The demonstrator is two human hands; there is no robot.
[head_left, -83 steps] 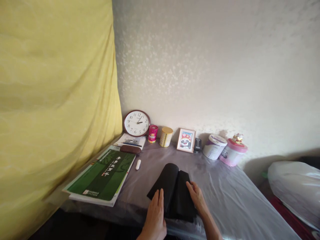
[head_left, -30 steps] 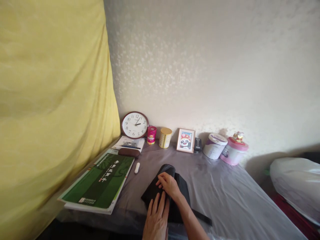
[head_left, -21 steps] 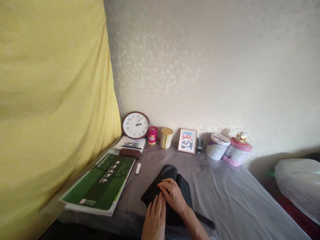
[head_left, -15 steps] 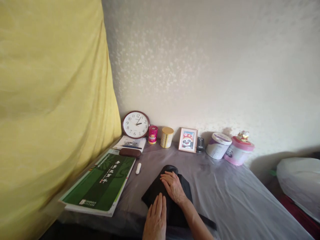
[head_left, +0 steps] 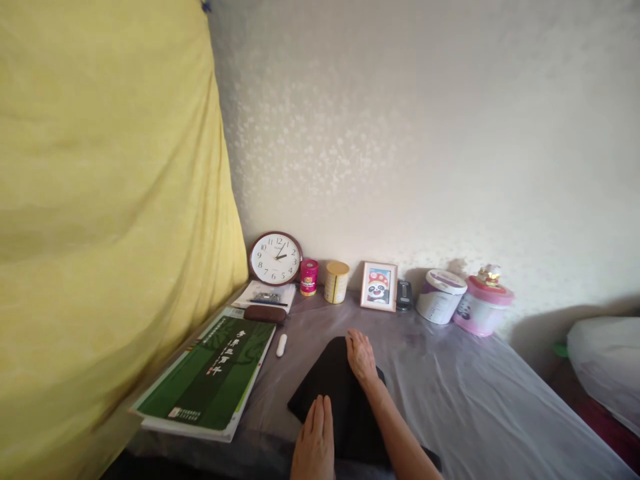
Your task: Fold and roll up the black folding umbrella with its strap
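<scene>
A folded piece of black cloth (head_left: 325,377) lies on the grey-covered table, with a dark strap-like end (head_left: 432,457) sticking out at its lower right. My left hand (head_left: 314,440) rests flat on the near left part of the cloth, its fingers straight and side by side. At the far right edge of the cloth lies my right hand (head_left: 362,357), fingers stretched forward over the fold. Its forearm crosses the cloth's right side and hides part of it.
Left of the cloth are a white stick-shaped object (head_left: 281,345), a green book (head_left: 210,373) and a brown case (head_left: 265,314). Along the wall stand a clock (head_left: 276,259), a pink can (head_left: 309,278), a yellow-lidded can (head_left: 337,283), a picture frame (head_left: 379,287) and two tubs (head_left: 440,297).
My right hand has slid from the cloth's upper middle to its far right edge. The bunched far end now lies flatter. My left hand stays nearly in place; the view has shifted slightly.
</scene>
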